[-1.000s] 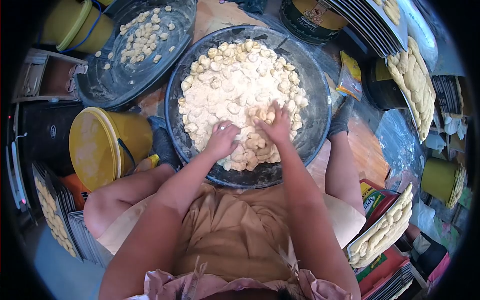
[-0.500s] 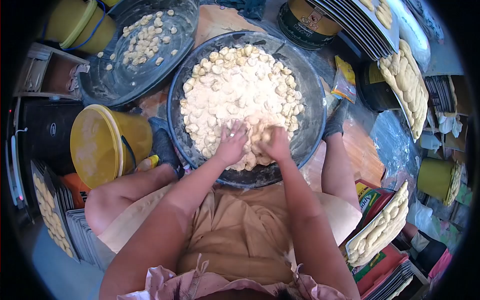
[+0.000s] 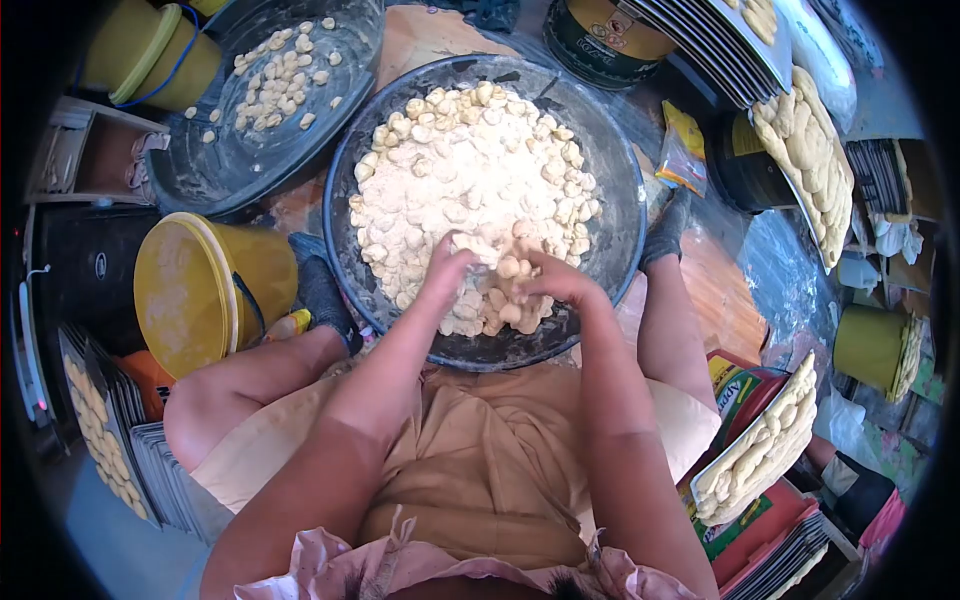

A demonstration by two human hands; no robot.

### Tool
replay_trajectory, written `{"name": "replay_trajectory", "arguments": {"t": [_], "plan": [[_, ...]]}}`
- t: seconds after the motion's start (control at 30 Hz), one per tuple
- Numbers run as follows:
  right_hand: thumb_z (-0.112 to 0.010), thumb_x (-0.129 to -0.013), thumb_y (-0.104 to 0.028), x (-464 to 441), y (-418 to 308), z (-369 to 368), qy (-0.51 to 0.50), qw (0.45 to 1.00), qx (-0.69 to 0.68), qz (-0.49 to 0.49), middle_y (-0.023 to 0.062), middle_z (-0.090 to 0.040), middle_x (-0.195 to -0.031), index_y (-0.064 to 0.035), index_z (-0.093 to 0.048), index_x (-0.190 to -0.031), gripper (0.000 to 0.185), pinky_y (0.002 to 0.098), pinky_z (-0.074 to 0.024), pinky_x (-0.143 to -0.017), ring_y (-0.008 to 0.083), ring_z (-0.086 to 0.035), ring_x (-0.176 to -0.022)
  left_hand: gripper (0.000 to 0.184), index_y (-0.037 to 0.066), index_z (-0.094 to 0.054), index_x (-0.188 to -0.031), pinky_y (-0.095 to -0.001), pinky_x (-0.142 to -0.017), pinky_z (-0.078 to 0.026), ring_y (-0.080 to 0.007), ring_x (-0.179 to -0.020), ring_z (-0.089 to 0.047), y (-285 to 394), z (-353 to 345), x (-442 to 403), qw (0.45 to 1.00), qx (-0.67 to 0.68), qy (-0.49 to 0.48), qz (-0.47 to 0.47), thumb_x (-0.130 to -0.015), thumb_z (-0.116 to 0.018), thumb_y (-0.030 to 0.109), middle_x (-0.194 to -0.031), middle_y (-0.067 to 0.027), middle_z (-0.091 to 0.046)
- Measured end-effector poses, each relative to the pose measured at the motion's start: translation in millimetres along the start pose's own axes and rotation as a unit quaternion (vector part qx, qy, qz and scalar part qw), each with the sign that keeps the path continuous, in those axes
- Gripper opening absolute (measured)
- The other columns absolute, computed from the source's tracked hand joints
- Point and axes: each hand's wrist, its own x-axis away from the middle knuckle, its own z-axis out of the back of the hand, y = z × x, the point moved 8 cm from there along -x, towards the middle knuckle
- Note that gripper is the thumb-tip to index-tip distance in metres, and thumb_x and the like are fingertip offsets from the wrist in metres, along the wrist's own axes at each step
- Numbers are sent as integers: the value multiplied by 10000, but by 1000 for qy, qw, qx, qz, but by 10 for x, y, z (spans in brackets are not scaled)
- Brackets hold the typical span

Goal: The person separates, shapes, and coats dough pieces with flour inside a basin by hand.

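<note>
A wide dark basin (image 3: pixel 335 190) stands between my legs, heaped with small dough balls (image 3: pixel 440 100) under a thick layer of pale flour (image 3: pixel 450 180). Over the near part of the heap, my left hand (image 3: pixel 449 272) is curled around a floury piece of dough (image 3: pixel 478 246). My right hand (image 3: pixel 560 280) faces it with bent fingers around several bare dough balls (image 3: pixel 513 268). Blur partly hides those fingertips. More dough balls lie below both hands, close to the basin's near side.
A second dark basin (image 3: pixel 190 170) with scattered dough balls leans at upper left. A yellow bucket (image 3: pixel 180 290) stands left of my knee. Trays of shaped dough (image 3: pixel 755 440) rest at right, near stacked trays (image 3: pixel 690 50) and a black tub (image 3: pixel 590 50).
Both hands have risen from the flour, with dough now between the fingers. The left has turned inward, and the right has opened around several balls. The view has shifted slightly.
</note>
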Motion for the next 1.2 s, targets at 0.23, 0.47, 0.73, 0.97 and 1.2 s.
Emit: {"name": "replay_trajectory", "arguments": {"t": [0.23, 0.47, 0.73, 0.97, 1.2], "plan": [[-714, -762, -8, 152, -1055, -211, 71, 914, -333, 219, 110, -541, -1197, -13, -421, -1321, 631, 320, -452, -936, 218, -552, -1094, 399, 77, -460, -1209, -401, -771, -538, -253, -998, -603, 932, -237, 215, 978, 140, -122, -99, -820, -538, 39, -1085, -110, -564], [-668, -826, 4, 452, -1495, -115, 193, 900, -237, 312, 110, -580, -1099, -14, -465, -1257, 477, 302, -545, -787, 182, -607, -938, 365, 72, -492, -1151, -348, -726, -548, -212, -899, -634, 1164, -246, 329, 979, 111, -143, -97, -822, -643, 22, -1057, -136, -603], [-605, -851, 7, 527, -1326, 265, 374, 852, -218, 295, 131, -549, -1213, -52, -555, -1152, 311, 312, -487, -855, 197, -581, -1003, 198, 39, -572, -1031, -328, -675, -533, -191, -832, -621, 1112, -72, 196, 984, 134, -64, -102, -847, -643, 44, -977, -104, -613], [-680, -787, -48, 539, -1782, -195, 302, 871, -7, 389, 186, -499, -1331, -111, -597, -1224, 449, 384, -414, -994, 326, -488, -1217, 319, 2, -510, -1202, -389, -765, -549, -217, -882, -620, 1076, -225, 230, 974, 194, -108, -39, -926, -561, 154, -1122, -131, -578], [-610, -898, -141, 287, -1133, 175, 343, 878, -225, 248, 159, -633, -1095, -32, -636, -1114, 243, 276, -525, -728, 194, -662, -836, 332, 15, -548, -1169, -329, -749, -519, -192, -929, -591, 933, 42, 130, 996, 46, -77, 18, -927, -577, 241, -1023, -96, -614]]}}
